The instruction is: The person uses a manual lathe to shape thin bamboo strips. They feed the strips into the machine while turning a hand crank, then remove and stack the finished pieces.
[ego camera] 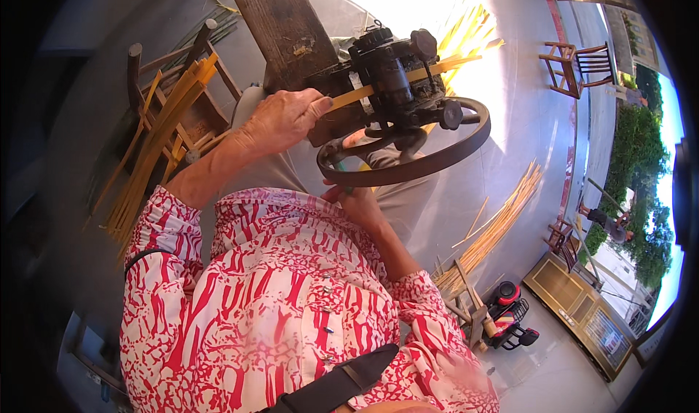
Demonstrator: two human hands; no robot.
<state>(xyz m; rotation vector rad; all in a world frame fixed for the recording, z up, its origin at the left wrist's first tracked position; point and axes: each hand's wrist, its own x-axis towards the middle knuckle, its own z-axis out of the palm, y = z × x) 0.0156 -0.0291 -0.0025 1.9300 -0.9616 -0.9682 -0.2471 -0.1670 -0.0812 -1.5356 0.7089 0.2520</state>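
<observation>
Before me a dark metal roller machine is fixed to a thick wooden beam. A flat yellow strip, probably bamboo, passes through it and comes out on the far side. My left hand pinches the near end of that strip between thumb and fingers. Below the machine is a round iron handwheel. My right hand is at the wheel's near rim, its fingers partly hidden behind the rim; whether they grip it cannot be told.
An upturned wooden stool at left bears a bundle of strips. More strips lie beyond the machine, and another bundle is at right. Wooden chairs and a red-and-black wheeled thing stand farther right. A person is outside.
</observation>
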